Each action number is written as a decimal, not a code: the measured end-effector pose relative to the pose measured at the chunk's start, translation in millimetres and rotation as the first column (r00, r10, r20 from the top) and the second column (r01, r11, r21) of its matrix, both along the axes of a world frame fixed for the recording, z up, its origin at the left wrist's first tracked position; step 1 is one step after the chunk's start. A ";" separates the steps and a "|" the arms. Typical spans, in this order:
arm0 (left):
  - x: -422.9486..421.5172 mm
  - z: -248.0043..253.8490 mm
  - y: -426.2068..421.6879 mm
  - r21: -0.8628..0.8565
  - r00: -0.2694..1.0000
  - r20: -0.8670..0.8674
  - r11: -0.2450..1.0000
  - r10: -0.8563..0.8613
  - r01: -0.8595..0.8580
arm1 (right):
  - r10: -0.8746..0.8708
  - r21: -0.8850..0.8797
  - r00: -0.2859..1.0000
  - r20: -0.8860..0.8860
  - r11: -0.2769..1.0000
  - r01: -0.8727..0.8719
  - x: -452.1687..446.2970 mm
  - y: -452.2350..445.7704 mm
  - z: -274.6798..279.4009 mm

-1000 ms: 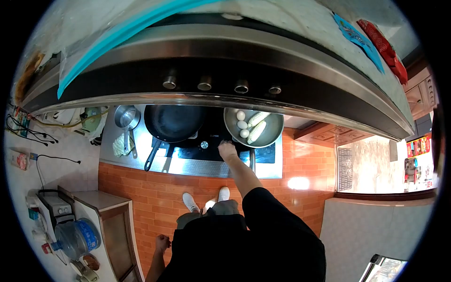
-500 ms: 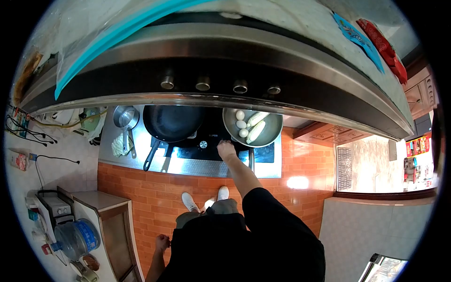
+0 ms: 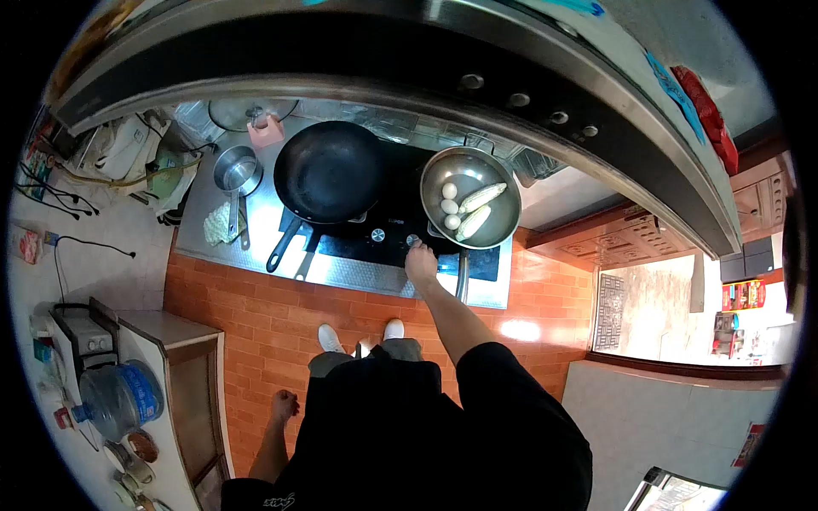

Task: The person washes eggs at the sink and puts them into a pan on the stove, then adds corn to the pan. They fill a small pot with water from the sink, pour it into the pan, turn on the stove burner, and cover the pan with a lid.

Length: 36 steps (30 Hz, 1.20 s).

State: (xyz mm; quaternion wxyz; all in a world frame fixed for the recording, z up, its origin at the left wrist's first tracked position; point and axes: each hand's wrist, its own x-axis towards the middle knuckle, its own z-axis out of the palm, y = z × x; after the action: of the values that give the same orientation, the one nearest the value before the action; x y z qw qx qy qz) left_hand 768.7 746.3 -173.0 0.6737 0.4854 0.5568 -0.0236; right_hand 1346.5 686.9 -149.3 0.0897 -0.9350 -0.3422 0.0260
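My right hand (image 3: 421, 263) reaches to the front of the black cooktop (image 3: 341, 247), its fingers closed on the right control knob (image 3: 412, 241). A second knob (image 3: 377, 235) sits to its left. Just beyond my right hand is a steel frying pan (image 3: 439, 170) holding three eggs (image 3: 449, 206) and two ears of corn (image 3: 481, 198). Its handle (image 3: 463, 277) points toward me, beside my wrist. On the left burner rests a black wok (image 3: 328, 175) with nothing in it. My left hand (image 3: 285, 405) hangs low at my side over the floor, fingers curled, nothing visible in them.
A range hood (image 3: 383, 51) juts out above the cooktop. Left of the wok are a small saucepan (image 3: 238, 171) and a pale cloth (image 3: 218, 224). A cabinet (image 3: 192, 375) with a water jug (image 3: 122, 402) stands at the lower left. A doorway (image 3: 652, 315) lies to the right.
The view has shifted, so more of the counter behind the pans shows and the hood sits higher. My right hand stays at the right knob; my left hand still hangs at my side.
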 end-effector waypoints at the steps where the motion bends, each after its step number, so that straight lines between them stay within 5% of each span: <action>1: 1.2 -4.4 2.6 -0.006 1.000 0.003 1.000 0.004 -0.004 | -0.012 0.019 0.999 -0.048 1.000 0.013 -5.7 -4.1 -3.2; 7: 14.5 -13.9 14.7 -0.005 0.997 -0.064 0.999 -0.033 0.033 | -0.099 0.042 0.933 -0.347 0.992 0.121 -39.8 -21.4 25.2; 15: 34.9 -30.8 38.8 0.013 0.999 0.008 0.999 0.038 -0.039 | -0.099 0.136 0.942 -0.322 0.979 0.150 -41.3 -8.4 50.6; 19: 113.7 -21.3 107.6 0.253 0.981 0.193 0.965 0.021 -0.071 | -0.045 0.175 0.911 -0.411 0.976 0.128 -50.4 -15.3 16.5; 21: 180.6 62.4 145.8 0.421 0.940 0.336 0.884 0.056 -0.204 | -0.061 0.181 0.875 -0.480 0.969 0.166 -59.5 -25.9 11.8; 22: 204.4 56.1 168.9 0.484 0.910 0.414 0.842 0.019 -0.238 | -0.031 0.192 0.862 -0.506 0.970 0.148 -64.8 -32.7 12.4; 24: 244.9 92.2 194.4 0.344 0.909 0.397 0.898 0.127 -0.276 | 0.002 0.176 0.859 -0.512 0.979 0.102 -76.0 -40.4 29.1; 31: 294.1 79.1 227.5 0.364 0.967 0.250 0.930 -0.048 -0.048 | 0.007 0.215 0.744 -0.668 0.959 0.184 -95.6 -74.6 68.3; 36: 291.1 66.6 224.5 0.412 0.947 0.316 0.907 -0.047 -0.093 | -0.019 0.234 0.741 -0.671 0.943 0.235 -101.2 -91.8 73.7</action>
State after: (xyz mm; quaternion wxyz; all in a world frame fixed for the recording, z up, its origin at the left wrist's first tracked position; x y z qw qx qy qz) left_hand 1059.8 970.7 -106.4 0.6341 0.6099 0.4382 0.1840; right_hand 1245.3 595.1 -75.6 0.3486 -0.8612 -0.2227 0.2953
